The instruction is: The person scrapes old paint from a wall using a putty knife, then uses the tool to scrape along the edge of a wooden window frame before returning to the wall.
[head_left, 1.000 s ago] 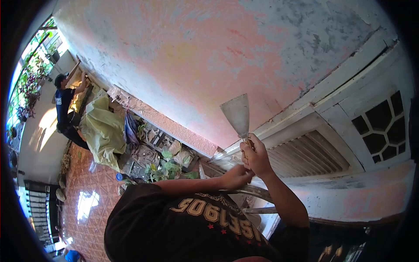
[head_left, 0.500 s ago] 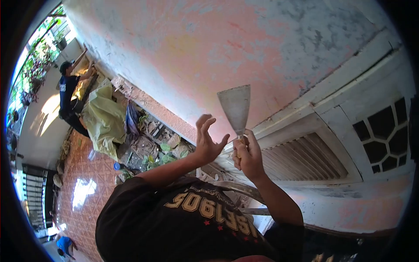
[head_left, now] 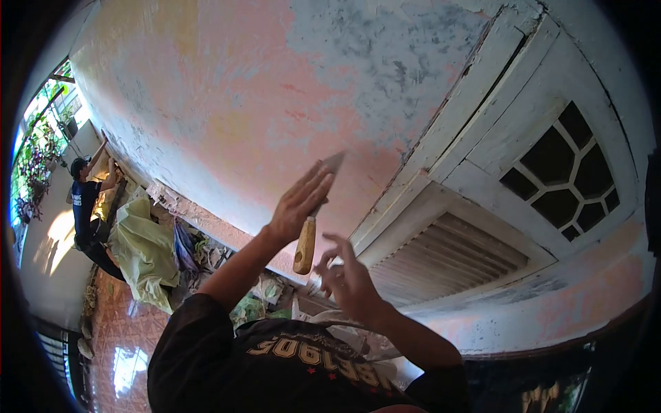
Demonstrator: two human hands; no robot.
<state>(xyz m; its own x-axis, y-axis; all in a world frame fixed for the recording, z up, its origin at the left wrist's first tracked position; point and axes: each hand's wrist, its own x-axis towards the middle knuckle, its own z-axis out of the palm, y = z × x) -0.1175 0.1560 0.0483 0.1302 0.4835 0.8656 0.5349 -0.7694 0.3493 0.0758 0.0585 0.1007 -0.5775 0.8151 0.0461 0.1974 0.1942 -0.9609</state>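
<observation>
In front of the patchy pink and grey wall (head_left: 268, 117) is a putty knife with a wooden handle (head_left: 304, 246). My left hand (head_left: 303, 199) is wrapped round its metal blade, whose tip shows beyond the fingers, and the handle hangs below. Just right of the handle, my right hand (head_left: 348, 279) is off the knife, its fingers apart and slightly curled, with nothing in them.
A co-worker (head_left: 86, 206) in dark clothes reaches to the wall at the far left. Near that person lie a yellow-green sheet (head_left: 141, 244) and rubble. A louvred panel (head_left: 454, 255) and a white lattice frame (head_left: 564, 172) are on the right. Tiled floor (head_left: 113, 323) shows lower left.
My left hand has taken hold of the blade, and my right hand has let go of the handle. The knife has moved left and lower. The view has shifted to the right.
</observation>
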